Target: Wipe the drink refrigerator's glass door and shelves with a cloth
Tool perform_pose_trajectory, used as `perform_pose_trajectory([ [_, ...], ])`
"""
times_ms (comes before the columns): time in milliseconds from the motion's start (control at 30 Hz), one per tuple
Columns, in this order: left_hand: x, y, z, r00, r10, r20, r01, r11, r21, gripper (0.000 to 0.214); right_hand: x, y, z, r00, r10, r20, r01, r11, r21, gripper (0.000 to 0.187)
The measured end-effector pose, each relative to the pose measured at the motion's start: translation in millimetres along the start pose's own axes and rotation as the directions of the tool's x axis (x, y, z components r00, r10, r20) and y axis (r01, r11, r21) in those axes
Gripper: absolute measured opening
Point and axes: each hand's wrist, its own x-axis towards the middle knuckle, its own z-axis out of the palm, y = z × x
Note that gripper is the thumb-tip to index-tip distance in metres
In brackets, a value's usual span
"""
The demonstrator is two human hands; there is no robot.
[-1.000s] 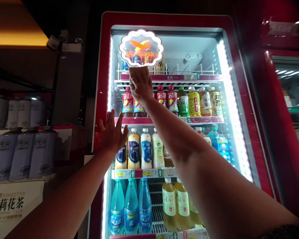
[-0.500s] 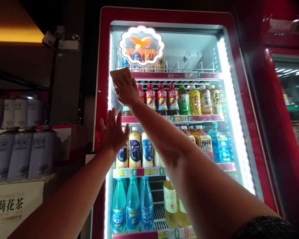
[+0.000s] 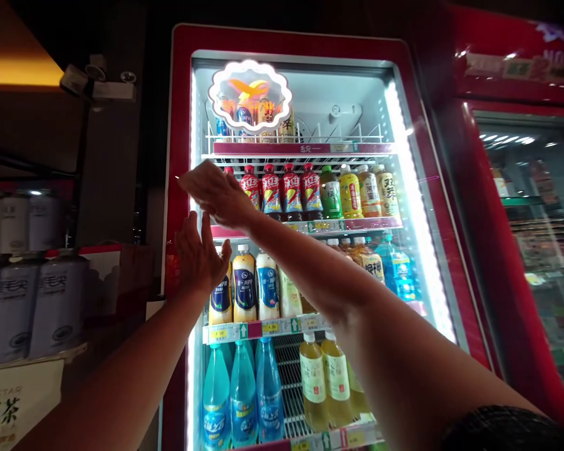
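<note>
The cloth (image 3: 200, 173) lies under the straightened fingers of the right hand (image 3: 224, 199), brownish and blurred; the left hand's (image 3: 198, 258) fingers spread apart.

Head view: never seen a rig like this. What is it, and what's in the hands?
No machine here: these are a person's bare hands, seen by a camera worn on their own head. The right hand has a brownish cloth or pad at its fingers, too blurred to show the grip. The left hand is open near the left edge of a glass-fronted drinks cooler; contact is unclear. Its lit shelves carry bottles, including red-labelled ones and tall blue ones.
</note>
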Motion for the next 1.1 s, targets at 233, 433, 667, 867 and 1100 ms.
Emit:
perform_pose_trajectory([
  [233,-0.5,0.4,-1.4,0.999,0.029,-0.028,-0.030,0.999,-0.020,0.078,-23.0,39.9,-7.8,0.984,0.155,-0.092,-0.156,0.988,-0.001,0.051],
  [433,-0.8,0.1,-1.2,0.999,0.028,-0.020,-0.028,1.000,-0.002,0.074,-41.1,52.9,-9.2,0.984,0.124,-0.125,-0.130,0.991,-0.040,0.049],
  [667,-1.7,-0.8,1.1,0.999,0.025,-0.028,-0.025,1.000,0.015,0.065,-79.0,123.3,-28.4,0.909,0.377,-0.178,-0.376,0.926,0.041,0.053],
  [867,-1.1,0.7,-0.5,0.999,0.004,-0.033,-0.005,0.999,-0.035,0.065,-113.3,140.7,-29.1,0.959,0.214,-0.184,-0.221,0.975,-0.017,0.050],
  [1100,-1.7,-1.7,2.3,0.999,0.009,-0.035,-0.009,1.000,0.002,0.066,-133.8,176.3,-39.0,0.866,0.445,-0.228,-0.452,0.892,0.021,0.052],
])
